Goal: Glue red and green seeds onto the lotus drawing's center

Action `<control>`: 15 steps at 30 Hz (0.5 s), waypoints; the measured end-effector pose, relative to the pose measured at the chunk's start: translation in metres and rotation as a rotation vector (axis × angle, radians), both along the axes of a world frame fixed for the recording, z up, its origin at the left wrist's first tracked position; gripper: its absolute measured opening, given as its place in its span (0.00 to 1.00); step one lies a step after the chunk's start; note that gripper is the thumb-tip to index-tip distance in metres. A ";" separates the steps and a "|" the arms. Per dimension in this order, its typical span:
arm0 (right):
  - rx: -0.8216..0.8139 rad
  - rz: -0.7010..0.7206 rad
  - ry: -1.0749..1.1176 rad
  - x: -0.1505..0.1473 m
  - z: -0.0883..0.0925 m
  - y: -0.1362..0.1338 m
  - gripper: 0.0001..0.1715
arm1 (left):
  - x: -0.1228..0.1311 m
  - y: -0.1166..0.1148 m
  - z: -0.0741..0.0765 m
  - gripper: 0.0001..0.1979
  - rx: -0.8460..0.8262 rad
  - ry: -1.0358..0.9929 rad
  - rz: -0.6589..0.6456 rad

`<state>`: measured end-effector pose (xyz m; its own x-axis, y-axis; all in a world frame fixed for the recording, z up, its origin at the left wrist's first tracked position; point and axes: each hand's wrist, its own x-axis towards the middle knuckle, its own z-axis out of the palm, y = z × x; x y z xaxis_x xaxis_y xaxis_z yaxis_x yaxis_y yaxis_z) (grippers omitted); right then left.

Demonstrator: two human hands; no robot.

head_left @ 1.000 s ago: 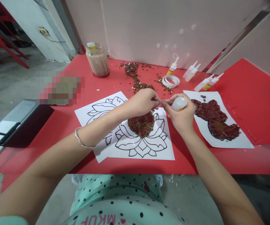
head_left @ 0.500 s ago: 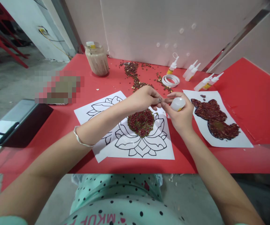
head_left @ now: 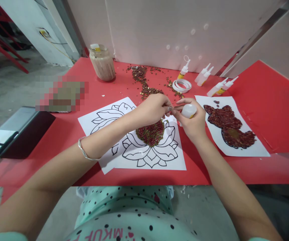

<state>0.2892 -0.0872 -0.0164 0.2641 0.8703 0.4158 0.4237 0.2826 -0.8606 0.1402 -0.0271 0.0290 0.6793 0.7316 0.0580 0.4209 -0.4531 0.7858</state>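
Observation:
My right hand (head_left: 194,121) is wrapped round a small white glue bottle (head_left: 189,110), its rounded base toward me. Against that hand's fingertips, my left hand (head_left: 157,106) is closed in a pinch; whatever sits between its fingers is hidden or too small to name. Both are above the upper part of a white sheet with a black lotus outline (head_left: 151,161). Red and green beans (head_left: 150,133) fill the centre of that flower. A second lotus sheet (head_left: 87,117) lies partly beneath it and is partly covered by my left forearm.
Loose beans (head_left: 139,74) are scattered at the back, beside a tape roll (head_left: 182,86) and several glue bottles (head_left: 217,87). A jar (head_left: 102,63) stands back left. A bean-covered picture (head_left: 256,152) lies right; a dark tablet-like device (head_left: 31,134) lies left.
The view has shifted very slightly. My left hand's knuckles sit a little lower over the bean-filled centre; both hands keep the same hold.

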 end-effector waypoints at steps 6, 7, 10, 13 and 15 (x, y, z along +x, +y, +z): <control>0.065 0.005 -0.166 0.005 -0.004 -0.001 0.14 | -0.002 0.002 0.000 0.09 0.051 0.053 -0.033; 0.078 -0.004 -0.198 0.006 -0.005 -0.001 0.15 | -0.002 0.003 -0.001 0.08 0.057 0.055 -0.025; 0.140 -0.044 -0.302 0.007 -0.008 0.000 0.16 | -0.002 0.004 -0.002 0.08 0.064 0.057 -0.015; 0.200 -0.071 -0.393 0.006 -0.008 -0.001 0.14 | -0.001 0.003 -0.003 0.08 0.051 0.073 -0.021; 0.222 -0.073 -0.430 0.005 -0.007 -0.001 0.12 | -0.001 0.002 -0.003 0.08 0.063 0.089 -0.014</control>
